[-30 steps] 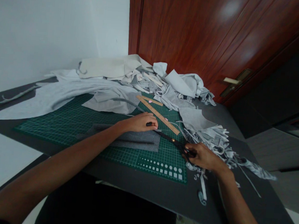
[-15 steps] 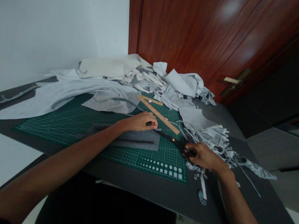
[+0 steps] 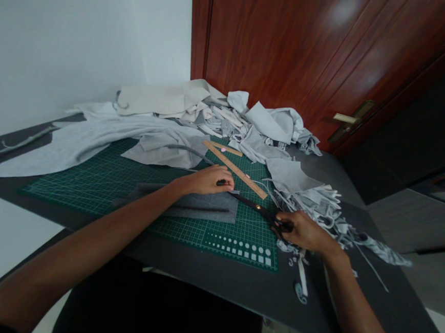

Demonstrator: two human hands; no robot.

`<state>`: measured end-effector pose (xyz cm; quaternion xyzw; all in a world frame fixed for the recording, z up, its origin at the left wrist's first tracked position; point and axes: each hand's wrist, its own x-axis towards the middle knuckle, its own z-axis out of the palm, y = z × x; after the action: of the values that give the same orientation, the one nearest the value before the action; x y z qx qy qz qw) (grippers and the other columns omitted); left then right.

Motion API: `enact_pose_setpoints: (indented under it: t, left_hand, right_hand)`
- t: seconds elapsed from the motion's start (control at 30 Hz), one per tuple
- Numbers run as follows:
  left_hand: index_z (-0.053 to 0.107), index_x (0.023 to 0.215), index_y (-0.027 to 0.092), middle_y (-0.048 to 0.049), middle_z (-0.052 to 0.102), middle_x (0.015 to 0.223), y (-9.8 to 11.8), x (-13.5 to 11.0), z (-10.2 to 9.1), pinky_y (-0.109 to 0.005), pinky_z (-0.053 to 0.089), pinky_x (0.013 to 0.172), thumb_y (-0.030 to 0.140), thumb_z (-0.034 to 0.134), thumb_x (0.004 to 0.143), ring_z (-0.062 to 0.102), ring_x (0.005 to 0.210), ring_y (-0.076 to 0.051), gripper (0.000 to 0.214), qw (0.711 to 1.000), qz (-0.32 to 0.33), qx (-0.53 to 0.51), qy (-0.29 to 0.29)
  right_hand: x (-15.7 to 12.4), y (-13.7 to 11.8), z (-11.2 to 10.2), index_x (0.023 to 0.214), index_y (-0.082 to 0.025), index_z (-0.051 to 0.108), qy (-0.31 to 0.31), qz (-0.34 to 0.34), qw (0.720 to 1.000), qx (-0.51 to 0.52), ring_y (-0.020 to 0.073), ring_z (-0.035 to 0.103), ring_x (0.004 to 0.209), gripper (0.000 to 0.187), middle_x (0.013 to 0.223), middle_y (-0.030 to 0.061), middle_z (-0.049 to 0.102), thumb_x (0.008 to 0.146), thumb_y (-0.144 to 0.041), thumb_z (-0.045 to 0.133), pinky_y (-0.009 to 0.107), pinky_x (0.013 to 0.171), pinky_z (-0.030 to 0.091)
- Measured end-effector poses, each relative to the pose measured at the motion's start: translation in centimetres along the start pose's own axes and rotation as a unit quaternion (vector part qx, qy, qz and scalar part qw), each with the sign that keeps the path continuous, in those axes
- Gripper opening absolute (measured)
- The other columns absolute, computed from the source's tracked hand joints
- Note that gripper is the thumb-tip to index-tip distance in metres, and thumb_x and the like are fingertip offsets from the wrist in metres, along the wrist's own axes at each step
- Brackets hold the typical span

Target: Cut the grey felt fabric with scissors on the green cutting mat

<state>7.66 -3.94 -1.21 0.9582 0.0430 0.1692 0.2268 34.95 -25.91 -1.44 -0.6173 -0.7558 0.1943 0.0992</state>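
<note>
My right hand grips the handles of black scissors, whose blades point left at the edge of a dark grey fabric piece. The blade tips reach under my left hand, which is closed in a pinch on a narrow grey strip of fabric along that piece's upper edge. Part of the strip shows just right of the fingers. The grey piece lies flat on a green cutting mat, partly hidden by my left forearm.
Wooden rulers joined at an angle lie beyond my left hand. Light grey cloth spreads along the back left. Heaped fabric scraps lie at the back, and more offcuts sit beside my right hand. Behind is a wooden door.
</note>
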Motion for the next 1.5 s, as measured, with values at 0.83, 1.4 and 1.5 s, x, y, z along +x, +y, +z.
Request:
enact_pose_setpoints:
  t: [0.83,1.4,1.5]
  left_hand:
    - [0.071,0.092,0.02,-0.0032,0.071,0.093,-0.46,-0.03,-0.01,-0.033,0.036,0.091,0.03,0.058,0.096,0.058,0.095,-0.02,0.017,1.0,-0.004,0.023,-0.011]
    - [0.071,0.092,0.02,-0.0031,0.073,0.094,-0.4,-0.08,0.01,-0.034,0.036,0.091,0.029,0.058,0.096,0.059,0.096,-0.02,0.016,1.0,-0.005,0.026,-0.008]
    - [0.071,0.092,0.02,-0.0032,0.073,0.095,-0.47,-0.13,-0.02,-0.033,0.036,0.09,0.029,0.059,0.096,0.06,0.095,-0.019,0.016,1.0,-0.003,0.028,-0.007]
  right_hand:
    - [-0.09,0.27,0.07,0.073,-0.019,0.057,-0.002,0.001,1.0,0.004,0.012,0.048,0.06,0.004,0.065,-0.0035,0.053,0.077,-0.016,0.057,0.024,0.057,0.034]
    - [-0.08,0.29,0.07,0.073,-0.018,0.058,-0.002,0.003,1.0,-0.006,0.0112,0.046,0.058,0.007,0.063,-0.0035,0.053,0.079,-0.018,0.057,0.023,0.056,0.033]
    - [-0.12,0.1,-0.03,0.073,-0.018,0.059,-0.006,0.004,1.0,0.001,0.0116,0.048,0.059,0.006,0.064,-0.0033,0.053,0.079,-0.018,0.057,0.023,0.057,0.034]
